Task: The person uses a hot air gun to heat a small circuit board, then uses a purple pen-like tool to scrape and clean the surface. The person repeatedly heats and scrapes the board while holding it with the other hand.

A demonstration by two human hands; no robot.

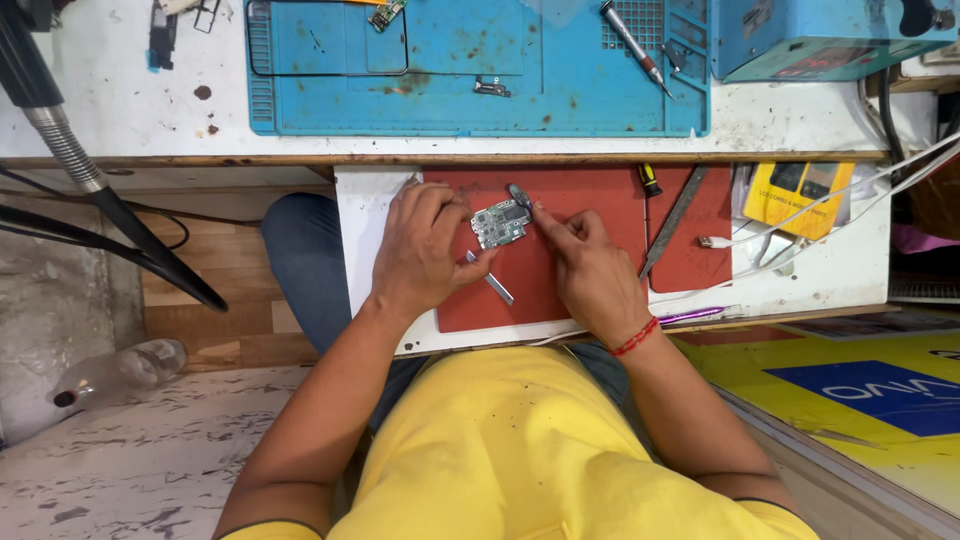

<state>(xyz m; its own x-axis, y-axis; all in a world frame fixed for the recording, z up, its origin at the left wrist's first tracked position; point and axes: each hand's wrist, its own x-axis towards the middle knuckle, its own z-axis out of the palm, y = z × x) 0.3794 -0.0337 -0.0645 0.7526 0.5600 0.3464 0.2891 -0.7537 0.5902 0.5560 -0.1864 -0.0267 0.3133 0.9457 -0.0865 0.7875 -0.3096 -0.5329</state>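
At the far left a black hose with a metal collar point(60, 140) slants down across the floor, and a clear plastic bottle point(118, 372) lies on the floor below it. Above, on the white desk point(120, 100), a blue work mat point(450, 90) spreads wide, with a small metal bracket point(491, 88) lying on it.

Lower down, a white pull-out shelf point(362, 230) carries a red mat point(560, 270). The person's left hand point(420, 250) rests on the left part of this red mat, its grip closed around the left edge of a small green circuit board point(499, 223), thumb and fingertips pinching it. The board sits on the red mat between the two hands, tilted a little. Just below it a thin metal strip point(490, 278) lies on the mat, touching the left thumb.

The right hand point(590, 270) comes in from the right, its grip clenched on a small dark tool point(519, 194) whose tip meets the top right corner of the board. A red thread band point(636, 337) circles that wrist.

Farther right, a flat metal file point(672, 220) lies slanted across the red mat, beside a screwdriver with a yellow and black handle point(650, 180). On the blue mat above lies another screwdriver point(632, 44). A yellow box point(797, 197) and white cables point(850, 200) sit at the right end of the shelf, under a blue machine point(820, 35).
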